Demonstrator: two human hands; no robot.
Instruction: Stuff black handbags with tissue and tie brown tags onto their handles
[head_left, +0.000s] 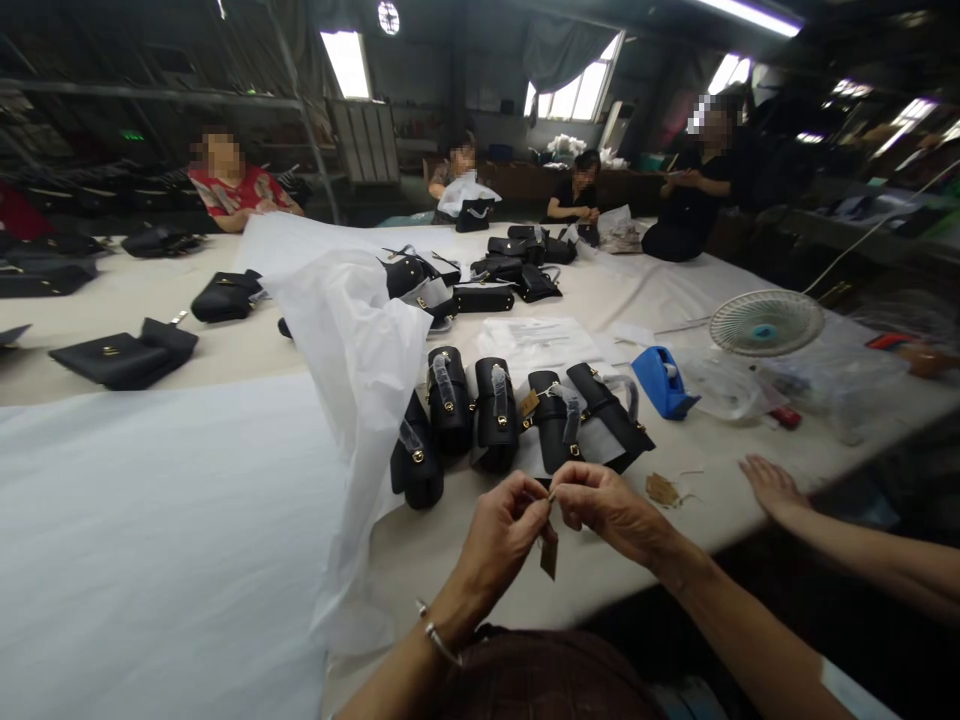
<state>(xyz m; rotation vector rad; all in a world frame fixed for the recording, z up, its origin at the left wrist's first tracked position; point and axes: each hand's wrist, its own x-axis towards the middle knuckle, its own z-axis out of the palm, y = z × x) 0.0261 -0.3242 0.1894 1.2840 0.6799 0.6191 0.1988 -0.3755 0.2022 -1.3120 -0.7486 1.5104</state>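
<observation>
A small brown tag hangs over the near edge of the table, pinched at its top by the left hand and right hand, both curled almost closed. Just beyond stands a row of black bags. White paper rises to the left, and a blue tape dispenser sits to the right.

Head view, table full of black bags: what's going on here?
The left hand and right hand pinch the top of a small brown tag, which hangs over the near edge of the table. Ahead lies a row of black bags, with white paper heaped on their left and a blue tape dispenser on their right. A co-worker's hand rests on the table at right.
</observation>
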